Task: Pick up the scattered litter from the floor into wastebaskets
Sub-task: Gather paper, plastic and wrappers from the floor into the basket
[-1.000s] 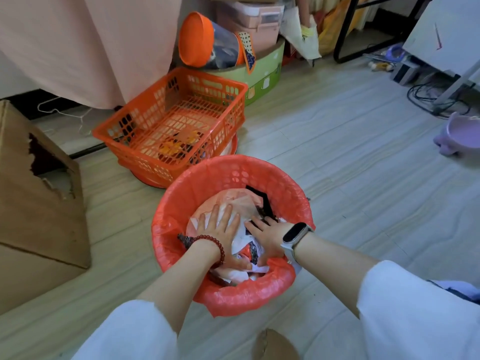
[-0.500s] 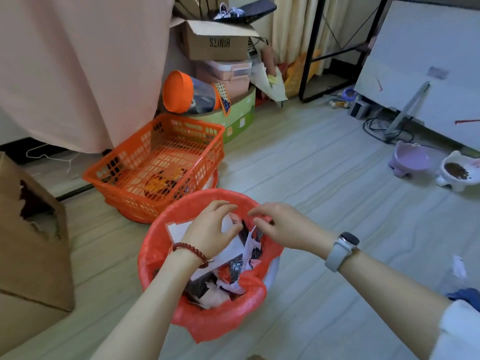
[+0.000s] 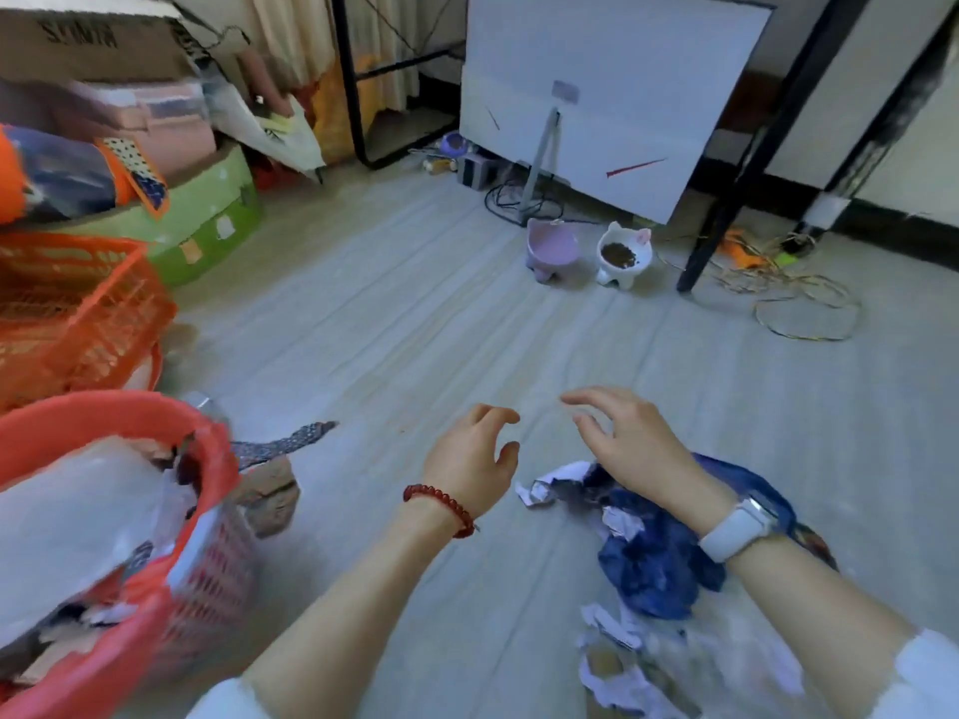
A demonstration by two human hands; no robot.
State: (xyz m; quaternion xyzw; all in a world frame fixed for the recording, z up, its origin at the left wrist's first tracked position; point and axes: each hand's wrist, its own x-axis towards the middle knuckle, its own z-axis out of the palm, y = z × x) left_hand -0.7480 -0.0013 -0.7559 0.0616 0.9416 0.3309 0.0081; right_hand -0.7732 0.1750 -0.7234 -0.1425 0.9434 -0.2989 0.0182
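right hand (image 3: 630, 448) above blue litter (image 3: 648, 568)

**Readable text: one box print only**

Cardboard box (image 3: 88, 36), top left, atop the stacked storage: dark block caps printed on its side, shown upside down and cropped/blurred by motion. Approx. "SINI…" w/ more letters after; exact word can't be confirmed. Nothing else legible: whiteboard (image 3: 597, 96) has only red strokes, no letters; watch (image 3: 737, 529) face turned away, no digits visible. Paper scraps (image 3: 617, 661) on floor too blurred to read any print.
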